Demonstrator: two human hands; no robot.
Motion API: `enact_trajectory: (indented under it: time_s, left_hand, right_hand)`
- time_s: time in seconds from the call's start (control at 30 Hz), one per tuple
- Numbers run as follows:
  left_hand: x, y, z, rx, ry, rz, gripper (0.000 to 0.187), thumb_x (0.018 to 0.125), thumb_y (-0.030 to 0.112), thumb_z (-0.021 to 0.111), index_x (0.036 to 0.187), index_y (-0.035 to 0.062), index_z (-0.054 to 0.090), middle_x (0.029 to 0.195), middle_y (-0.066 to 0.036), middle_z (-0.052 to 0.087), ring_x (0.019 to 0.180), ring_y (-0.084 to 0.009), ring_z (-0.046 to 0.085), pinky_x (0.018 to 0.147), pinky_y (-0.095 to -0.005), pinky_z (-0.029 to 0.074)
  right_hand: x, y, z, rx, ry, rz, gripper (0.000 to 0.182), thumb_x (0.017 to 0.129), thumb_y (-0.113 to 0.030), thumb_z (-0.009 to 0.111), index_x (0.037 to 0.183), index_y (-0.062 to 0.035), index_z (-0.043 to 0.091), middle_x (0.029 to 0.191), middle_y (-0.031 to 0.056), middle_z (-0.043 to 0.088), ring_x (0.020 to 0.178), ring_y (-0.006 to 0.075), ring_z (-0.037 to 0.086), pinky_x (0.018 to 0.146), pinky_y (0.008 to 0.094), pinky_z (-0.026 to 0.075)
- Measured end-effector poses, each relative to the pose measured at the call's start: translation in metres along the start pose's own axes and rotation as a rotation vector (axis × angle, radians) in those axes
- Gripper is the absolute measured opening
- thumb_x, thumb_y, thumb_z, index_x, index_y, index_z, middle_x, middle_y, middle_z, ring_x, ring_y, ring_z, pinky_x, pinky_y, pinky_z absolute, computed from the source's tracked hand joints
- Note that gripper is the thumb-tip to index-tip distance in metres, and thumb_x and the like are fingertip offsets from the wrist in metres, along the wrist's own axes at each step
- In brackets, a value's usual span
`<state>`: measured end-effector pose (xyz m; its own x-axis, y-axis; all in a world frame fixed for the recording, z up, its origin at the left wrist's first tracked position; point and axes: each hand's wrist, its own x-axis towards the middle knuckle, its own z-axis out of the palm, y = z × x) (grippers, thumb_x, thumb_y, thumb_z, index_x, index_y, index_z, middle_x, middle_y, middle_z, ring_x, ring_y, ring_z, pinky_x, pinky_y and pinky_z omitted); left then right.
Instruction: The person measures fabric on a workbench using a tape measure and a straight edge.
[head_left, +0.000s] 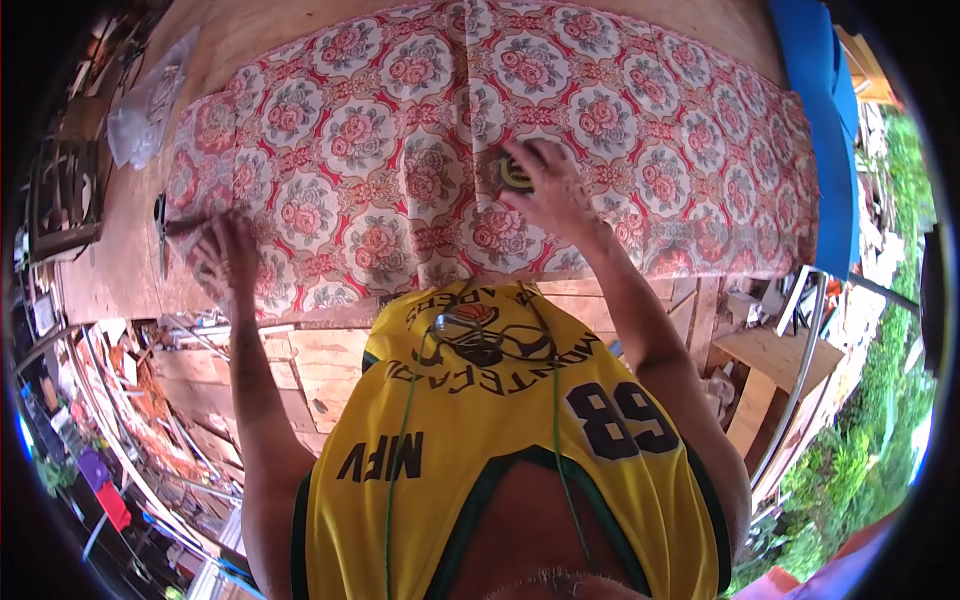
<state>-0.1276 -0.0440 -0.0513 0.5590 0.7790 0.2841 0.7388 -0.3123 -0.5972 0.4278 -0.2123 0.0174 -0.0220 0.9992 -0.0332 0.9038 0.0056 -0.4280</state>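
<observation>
A floral fabric [360, 135] with red, pink and cream medallions lies spread across a wooden table, with a fold line running down its middle. My left hand [228, 258] is at its near left corner, fingers closed on the bunched edge; the fingertips are partly hidden. My right hand [560, 195] rests over the fabric right of the fold. Its thumb and fingers are around a tape measure [516, 172], round and dark with yellow on its face. Beside the left corner of the fabric lies a thin dark tool [161, 235], perhaps scissors.
Bare plywood of the table [115, 270] shows at the left. A clear plastic bag [150, 105] lies at the far left, near a dark frame [65, 200]. Blue sheeting [825, 130] hangs at the right end. Wood scraps and a small wooden stand [775, 365] are below.
</observation>
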Motion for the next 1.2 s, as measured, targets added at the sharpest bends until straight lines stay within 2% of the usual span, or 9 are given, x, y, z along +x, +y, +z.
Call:
enact_trajectory:
  time_s: [0.1,0.23,0.33,0.5,0.63,0.7,0.9,0.97,1.2]
  left_hand:
    - [-0.015,-0.043,0.058,-0.799,-0.215,-0.717,0.048,0.098,0.031,0.051,0.135,-0.0003,0.049,0.118,-0.019,0.066,0.103,-0.0413,0.061,0.083,-0.0456,0.051]
    - [-0.030,-0.076,0.128,-0.359,-0.078,-0.645,0.049,0.096,0.025,0.050,0.138,-0.0004,0.046,0.112,-0.022,0.067,0.098,-0.0426,0.062,0.083,-0.0477,0.050]
    - [-0.030,-0.106,0.122,-0.504,0.083,-0.679,0.039,0.093,0.025,0.052,0.122,-0.0009,0.053,0.102,-0.025,0.067,0.095,-0.0386,0.066,0.075,-0.0498,0.052]
    - [-0.084,-0.237,0.181,-0.947,0.046,-1.060,0.030,0.093,0.023,0.056,0.111,-0.0014,0.053,0.103,-0.017,0.062,0.087,-0.0231,0.066,0.068,-0.0382,0.055]
    - [-0.114,-0.248,0.145,-1.276,0.094,-1.123,0.062,0.086,0.041,0.070,0.127,-0.0015,0.050,0.115,-0.023,0.056,0.103,-0.0353,0.059,0.083,-0.0456,0.050]
    - [-0.148,-0.270,0.246,-0.850,0.247,-0.620,0.062,0.084,0.037,0.073,0.131,0.0035,0.052,0.116,-0.023,0.059,0.103,-0.0333,0.062,0.084,-0.0431,0.051]
    - [-0.105,-0.242,0.184,-0.551,0.010,-0.399,0.045,0.090,0.041,0.062,0.123,0.0105,0.064,0.097,-0.023,0.070,0.091,-0.0402,0.068,0.078,-0.0497,0.053]
    - [-0.033,-0.207,0.089,-0.541,-0.264,-0.832,0.041,0.092,0.043,0.059,0.109,0.0067,0.067,0.098,-0.019,0.071,0.081,-0.0375,0.070,0.068,-0.0498,0.055]
    - [0.054,-0.104,-0.101,-0.925,-0.261,-0.367,0.034,0.096,0.033,0.050,0.117,0.0068,0.057,0.093,-0.021,0.070,0.081,-0.0402,0.070,0.071,-0.0522,0.054]
  right_hand:
    - [-0.004,-0.007,-0.002,-0.106,0.303,0.404,0.073,0.081,-0.048,0.074,0.138,-0.0113,0.048,0.130,0.0197,0.046,0.124,0.0407,0.045,0.106,0.0577,0.039]
    - [0.009,-0.025,0.031,-0.300,0.591,0.299,0.072,0.084,-0.058,0.064,0.139,-0.0147,0.048,0.145,0.0211,0.038,0.133,0.0466,0.033,0.114,0.0655,0.019]
    - [0.020,-0.069,0.040,-0.513,0.176,0.472,0.062,0.088,-0.061,0.055,0.143,-0.0345,0.049,0.160,0.0128,0.021,0.147,0.0438,0.016,0.110,0.0772,0.003]
    - [0.018,-0.042,0.041,-0.441,0.572,0.437,0.023,0.085,-0.030,0.069,0.102,-0.0160,0.075,0.145,0.0086,0.047,0.124,0.0391,0.044,0.101,0.0548,0.039]
    - [0.021,-0.042,0.042,-0.416,0.580,0.416,0.028,0.086,-0.034,0.070,0.105,-0.0138,0.074,0.143,0.0134,0.049,0.125,0.0397,0.046,0.103,0.0548,0.037]
    - [0.022,-0.031,0.051,-0.383,0.602,0.389,0.028,0.086,-0.033,0.070,0.105,-0.0134,0.074,0.142,0.0154,0.049,0.125,0.0398,0.046,0.104,0.0551,0.036]
    - [0.019,-0.054,0.050,-0.511,0.631,0.333,0.032,0.089,-0.037,0.068,0.110,-0.0129,0.073,0.141,0.0167,0.052,0.125,0.0375,0.049,0.105,0.0565,0.035]
    - [0.027,-0.089,0.057,-0.709,0.641,0.326,0.038,0.092,-0.042,0.063,0.113,-0.0123,0.071,0.139,0.0124,0.055,0.124,0.0348,0.051,0.105,0.0575,0.036]
    - [0.091,-0.314,0.114,1.575,-0.204,0.549,0.055,0.097,-0.055,0.055,0.110,-0.0024,0.068,0.099,0.0092,0.072,0.091,0.0241,0.068,0.081,0.0381,0.055]
